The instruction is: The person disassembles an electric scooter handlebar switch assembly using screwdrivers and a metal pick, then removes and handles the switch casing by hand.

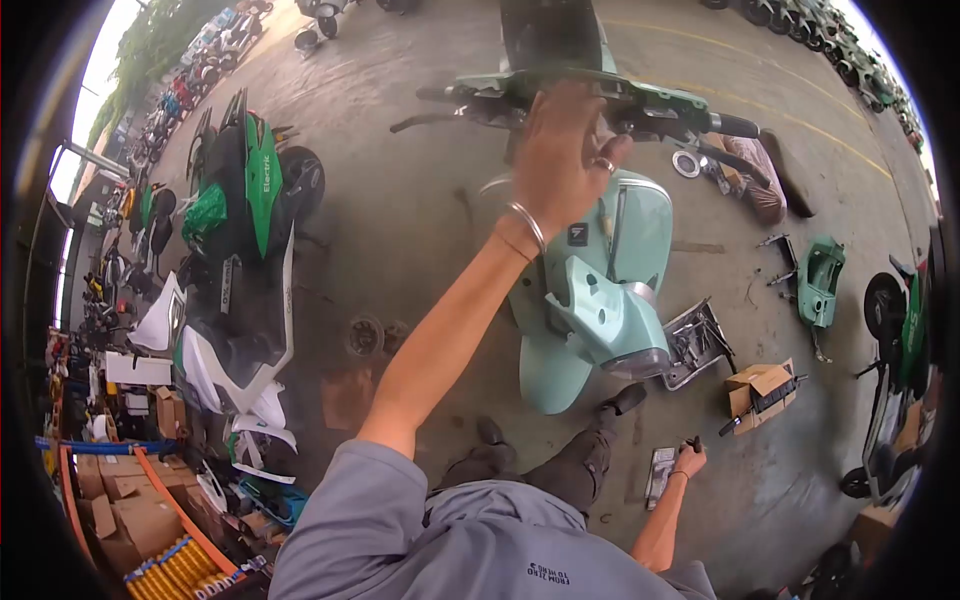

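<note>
A mint-green scooter (640, 235) stands in front of me, its handlebar area opened up. My left hand (565, 150), with a metal bracelet and a ring, reaches over the middle of the handlebar (665, 110); its fingers are blurred and partly hidden, so what they touch is unclear. The green headlight cover (600, 310) hangs loose over the front of the scooter. Low on the right, my right hand (691, 459) is closed round a small dark object (696, 441) that I cannot make out.
A tool tray (697, 343) and an open cardboard box (762, 392) lie right of the scooter. Farther right are a green body part (821, 285) and another scooter (890, 340). A green-and-white scooter (245, 220) stands left. Boxes (140, 510) fill an orange rack.
</note>
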Demonstrator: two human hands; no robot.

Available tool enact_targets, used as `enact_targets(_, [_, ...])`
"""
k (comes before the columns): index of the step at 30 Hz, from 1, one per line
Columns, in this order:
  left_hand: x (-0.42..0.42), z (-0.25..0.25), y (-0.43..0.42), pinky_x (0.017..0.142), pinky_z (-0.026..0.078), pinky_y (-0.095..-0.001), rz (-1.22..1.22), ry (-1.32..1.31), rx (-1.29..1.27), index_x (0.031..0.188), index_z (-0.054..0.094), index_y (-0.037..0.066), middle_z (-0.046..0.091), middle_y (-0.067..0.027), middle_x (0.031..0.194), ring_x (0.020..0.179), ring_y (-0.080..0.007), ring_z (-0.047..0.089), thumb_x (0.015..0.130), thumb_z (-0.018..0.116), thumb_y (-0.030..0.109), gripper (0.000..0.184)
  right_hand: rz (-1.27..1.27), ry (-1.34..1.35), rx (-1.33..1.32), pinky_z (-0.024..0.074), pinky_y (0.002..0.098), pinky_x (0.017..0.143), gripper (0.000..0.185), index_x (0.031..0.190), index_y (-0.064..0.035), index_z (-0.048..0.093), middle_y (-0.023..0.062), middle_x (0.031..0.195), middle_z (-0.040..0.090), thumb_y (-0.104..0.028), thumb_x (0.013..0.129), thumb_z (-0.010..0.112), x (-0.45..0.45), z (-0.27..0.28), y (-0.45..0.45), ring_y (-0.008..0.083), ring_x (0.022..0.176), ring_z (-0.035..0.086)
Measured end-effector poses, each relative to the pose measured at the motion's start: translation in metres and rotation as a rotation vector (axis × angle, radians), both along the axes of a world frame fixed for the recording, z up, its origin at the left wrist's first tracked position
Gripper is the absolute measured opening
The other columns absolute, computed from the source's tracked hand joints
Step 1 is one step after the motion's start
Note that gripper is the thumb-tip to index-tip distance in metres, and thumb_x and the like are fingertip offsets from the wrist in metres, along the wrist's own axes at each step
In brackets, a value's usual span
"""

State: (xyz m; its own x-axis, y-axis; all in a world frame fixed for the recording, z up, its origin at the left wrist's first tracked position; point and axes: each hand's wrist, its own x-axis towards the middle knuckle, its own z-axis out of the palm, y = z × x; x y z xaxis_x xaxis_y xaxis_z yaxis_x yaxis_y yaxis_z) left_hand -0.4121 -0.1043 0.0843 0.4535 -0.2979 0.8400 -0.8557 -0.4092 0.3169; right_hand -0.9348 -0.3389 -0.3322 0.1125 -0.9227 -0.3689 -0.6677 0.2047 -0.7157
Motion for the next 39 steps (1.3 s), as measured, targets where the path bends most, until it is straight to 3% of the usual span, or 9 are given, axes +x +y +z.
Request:
enact_targets(4, [-0.122, -0.087, 0.177, 0.105, 0.044, -0.0446, 0.023, 0.482, -0.049, 0.109, 0.067, 0.005, 0.067, -0.0144, 0.114, 0.114, -0.0358, 0.061, 0.087, 0.074, 0.023, 0.030, -0.064, 0.196, -0.013, 0.0532, 0.0370, 0.074, 0.027, 0.104, 0.0054, 0.073, 0.0170, 0.090, 0.073, 0.000, 0.078, 0.069, -0.041, 0.030, 0.128, 0.0255, 0.078, 0.069])
enact_targets(7, [-0.202, -0.185, 0.319, 0.084, 0.054, -0.0344, 0.251, 1.112, -0.033, 0.102, 0.070, -0.003, 0.073, -0.0169, 0.097, 0.093, -0.0268, 0.072, 0.093, 0.069, 0.022, 0.027, -0.057, 0.253, 0.078, 0.0557, 0.0333, 0.069, 0.016, 0.091, 0.0073, 0.072, 0.0122, 0.076, 0.069, -0.003, 0.081, 0.065, -0.051, 0.026, 0.222, 0.0214, 0.071, 0.068])
enact_targets(10, [-0.251, -0.219, 0.426, 0.082, 0.054, -0.0329, 0.519, 1.217, -0.078, 0.104, 0.069, -0.005, 0.074, -0.0159, 0.093, 0.091, -0.0216, 0.072, 0.096, 0.065, 0.022, 0.029, 0.000, 0.469, 0.283, 0.0571, 0.0378, 0.081, 0.021, 0.096, 0.0043, 0.073, 0.0153, 0.083, 0.073, -0.013, 0.085, 0.068, -0.047, 0.030, 0.283, 0.0281, 0.083, 0.072])
enact_targets(12, [-0.252, -0.219, 0.468, 0.084, 0.054, -0.0361, 0.598, 1.274, -0.159, 0.103, 0.069, -0.004, 0.073, -0.0187, 0.097, 0.091, -0.0283, 0.072, 0.095, 0.065, 0.025, 0.031, 0.476, 0.778, 0.020, 0.0552, 0.0409, 0.086, 0.027, 0.101, -0.0026, 0.075, 0.0179, 0.094, 0.074, -0.024, 0.087, 0.068, -0.045, 0.007, 0.303, 0.0339, 0.094, 0.071])
enact_targets(13, [-0.247, -0.214, 0.480, 0.080, 0.053, -0.0298, 0.598, 1.247, -0.208, 0.106, 0.067, -0.008, 0.073, -0.0121, 0.092, 0.086, -0.0174, 0.069, 0.098, 0.062, 0.022, 0.032, 0.626, 0.759, -0.016, 0.0541, 0.0419, 0.089, 0.029, 0.103, -0.0054, 0.075, 0.0181, 0.098, 0.073, -0.028, 0.088, 0.067, -0.032, 0.000, 0.305, 0.0355, 0.098, 0.070])
enact_targets(19, [-0.185, -0.200, 0.497, 0.079, 0.054, -0.0291, 0.531, 1.317, -0.660, 0.107, 0.065, -0.007, 0.071, -0.0092, 0.093, 0.089, -0.0160, 0.068, 0.101, 0.060, 0.021, 0.029, 0.944, 0.445, -0.014, 0.0511, 0.0487, 0.086, 0.035, 0.113, -0.0001, 0.066, 0.0230, 0.098, 0.071, -0.029, 0.096, 0.057, 0.128, 0.016, 0.324, 0.0409, 0.097, 0.067])
enact_targets(24, [-0.112, -0.224, 0.498, 0.081, 0.054, -0.0301, 0.422, 1.410, -0.675, 0.109, 0.065, -0.005, 0.070, -0.0090, 0.097, 0.088, -0.0154, 0.067, 0.102, 0.059, 0.023, 0.030, 1.299, 0.202, -0.110, 0.0491, 0.0511, 0.082, 0.029, 0.120, -0.0044, 0.057, 0.0255, 0.098, 0.067, -0.025, 0.100, 0.051, 0.299, 0.083, 0.381, 0.0464, 0.095, 0.063])
enact_targets(27, [-0.041, -0.243, 0.491, 0.082, 0.056, -0.0304, 0.361, 1.469, -0.647, 0.109, 0.064, -0.005, 0.070, -0.0089, 0.097, 0.089, -0.0160, 0.067, 0.102, 0.058, 0.024, 0.030, 1.310, -0.081, -0.099, 0.0487, 0.0511, 0.081, 0.027, 0.119, -0.0058, 0.057, 0.0242, 0.099, 0.067, -0.023, 0.100, 0.051, 0.405, 0.118, 0.414, 0.0461, 0.094, 0.062])
enact_targets(39, [0.271, -0.223, 0.480, 0.082, 0.055, -0.0347, 0.275, 1.738, -0.598, 0.114, 0.062, -0.002, 0.069, -0.0120, 0.101, 0.090, -0.0226, 0.069, 0.100, 0.061, 0.034, 0.039, 1.086, 0.055, 0.115, 0.0488, 0.0514, 0.082, 0.025, 0.113, -0.0042, 0.063, 0.0270, 0.099, 0.067, -0.021, 0.097, 0.053, 0.635, 0.140, 0.379, 0.0471, 0.097, 0.061])
